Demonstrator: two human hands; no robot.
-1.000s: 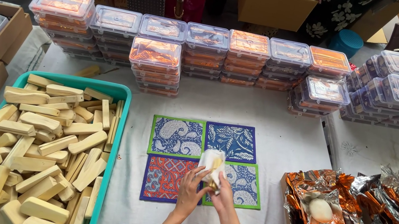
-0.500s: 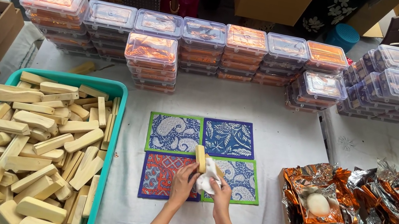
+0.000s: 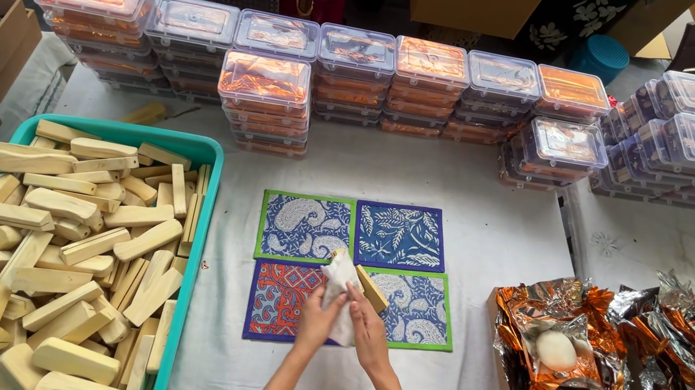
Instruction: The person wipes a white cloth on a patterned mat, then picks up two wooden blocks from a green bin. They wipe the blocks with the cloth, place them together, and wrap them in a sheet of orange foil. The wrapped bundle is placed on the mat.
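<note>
Both hands are up over the mats near the front edge of the table, working together. The left hand [image 3: 317, 310] is closed on a white cloth [image 3: 338, 289], bunched and standing up between the fingers. The right hand [image 3: 367, 323] pinches a pale wooden block [image 3: 370, 288], tilted, its upper end pointing toward the right, and the cloth presses against the block's left side. Whether the right fingers also catch the cloth is hard to tell from this angle.

Under the hands lie four patterned mats in a two-by-two square: a green-edged blue paisley mat [image 3: 304, 227] at the back left, a dark blue leaf mat [image 3: 400, 235] at the back right, a red and blue mat [image 3: 279, 296] at the front left and a green-bordered blue mat [image 3: 417, 310] at the front right. The block hangs over the seam between the two front mats.

At the table's left edge sits a teal tray [image 3: 202, 227] piled with more wooden blocks [image 3: 65, 251]. Along the back edge run stacks of clear plastic boxes [image 3: 354, 74]. Toward the front right corner, crumpled copper foil wrappers [image 3: 570, 355] hold a pale oval piece [image 3: 556, 350]
</note>
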